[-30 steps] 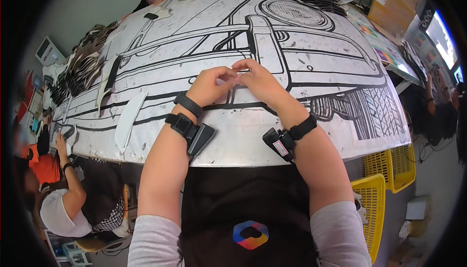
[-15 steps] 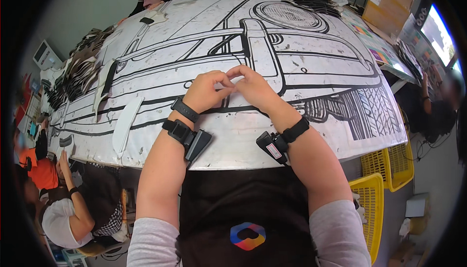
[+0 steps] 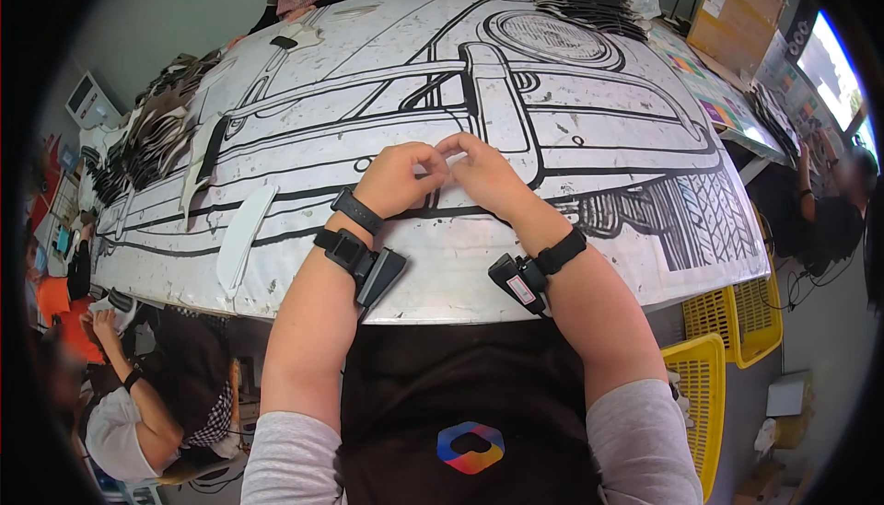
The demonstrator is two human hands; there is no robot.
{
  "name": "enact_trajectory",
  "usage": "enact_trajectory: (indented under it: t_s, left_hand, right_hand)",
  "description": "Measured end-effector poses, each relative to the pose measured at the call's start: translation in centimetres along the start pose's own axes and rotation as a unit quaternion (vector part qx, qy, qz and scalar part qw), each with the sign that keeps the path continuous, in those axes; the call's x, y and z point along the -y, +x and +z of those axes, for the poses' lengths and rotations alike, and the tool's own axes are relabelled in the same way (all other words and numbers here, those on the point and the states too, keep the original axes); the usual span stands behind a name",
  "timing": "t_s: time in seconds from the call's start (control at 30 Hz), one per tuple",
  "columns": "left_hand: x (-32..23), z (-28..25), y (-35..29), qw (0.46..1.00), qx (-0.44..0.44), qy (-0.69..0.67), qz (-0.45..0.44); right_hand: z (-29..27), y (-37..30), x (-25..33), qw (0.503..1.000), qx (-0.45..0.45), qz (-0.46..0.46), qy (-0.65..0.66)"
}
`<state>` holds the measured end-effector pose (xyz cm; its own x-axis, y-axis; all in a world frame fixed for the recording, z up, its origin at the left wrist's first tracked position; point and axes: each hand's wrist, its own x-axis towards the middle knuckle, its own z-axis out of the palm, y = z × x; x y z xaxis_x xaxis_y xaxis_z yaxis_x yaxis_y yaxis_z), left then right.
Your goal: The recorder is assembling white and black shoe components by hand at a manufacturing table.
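Bare left hand point(image 3: 402, 179) and bare right hand point(image 3: 488, 175) come together above broad white tabletop point(image 3: 442, 275) printed with black line drawing of car front. Fingers of both bent, fingertips close together; cannot tell whether anything small is pinched there. White, flat, curved piece point(image 3: 246, 240) lies on tabletop left of left hand, well apart, near front edge. Heap of brown and black pieces point(image 3: 152, 141) farther left; stack of dark flat pieces point(image 3: 589, 10) at far right.

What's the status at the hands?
Left hand, right hand close together over printed table cover. Anything held: can't tell. White piece left of them, clear.
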<state>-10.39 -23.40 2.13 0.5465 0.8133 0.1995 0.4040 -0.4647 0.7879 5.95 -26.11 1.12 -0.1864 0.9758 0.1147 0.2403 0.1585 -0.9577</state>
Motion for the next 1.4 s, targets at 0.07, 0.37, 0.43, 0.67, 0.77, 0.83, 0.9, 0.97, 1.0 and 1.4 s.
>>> enact_trajectory:
  t_s: [0.07,0.37,0.43,0.67,0.77,0.83,0.9,0.97,1.0,1.4]
  left_hand:
    - [-0.4,0.0,-0.1,1.000,0.002,0.003,-0.006]
    - [0.2,0.1,0.3,0.997,-0.030,0.025,0.062]
    - [1.2,0.3,0.6,0.996,-0.052,0.008,0.074]
    - [1.7,0.3,0.9,0.991,-0.042,-0.049,0.117]
    - [1.4,0.2,0.9,0.990,-0.044,-0.054,0.119]
    - [1.2,0.2,0.8,0.990,-0.045,-0.059,0.121]
    - [1.1,0.3,0.7,0.988,-0.050,-0.066,0.128]
    - [1.4,0.3,0.7,0.988,-0.049,-0.068,0.128]
    - [1.4,0.2,0.7,0.988,-0.048,-0.071,0.128]
    - [1.3,0.2,0.9,0.988,-0.053,-0.078,0.119]
  right_hand:
    - [0.0,0.1,-0.4,1.000,-0.005,-0.011,0.002]
    - [-0.1,0.4,-0.9,0.999,-0.011,-0.048,0.011]
    - [-0.1,0.7,-1.2,0.996,-0.043,-0.078,0.002]
    - [-0.3,0.6,-0.8,0.996,-0.039,-0.041,0.073]
    - [-0.3,0.5,-0.6,0.996,-0.034,-0.040,0.071]
    - [-0.2,0.6,-0.8,0.997,-0.028,-0.059,0.052]
    - [-0.2,0.4,-0.7,0.996,-0.027,-0.063,0.057]
    - [-0.2,0.3,-0.6,0.996,-0.026,-0.066,0.062]
    - [-0.2,0.4,-0.6,0.996,-0.021,-0.067,0.062]
    - [-0.2,0.4,-0.2,0.995,-0.031,-0.077,0.056]
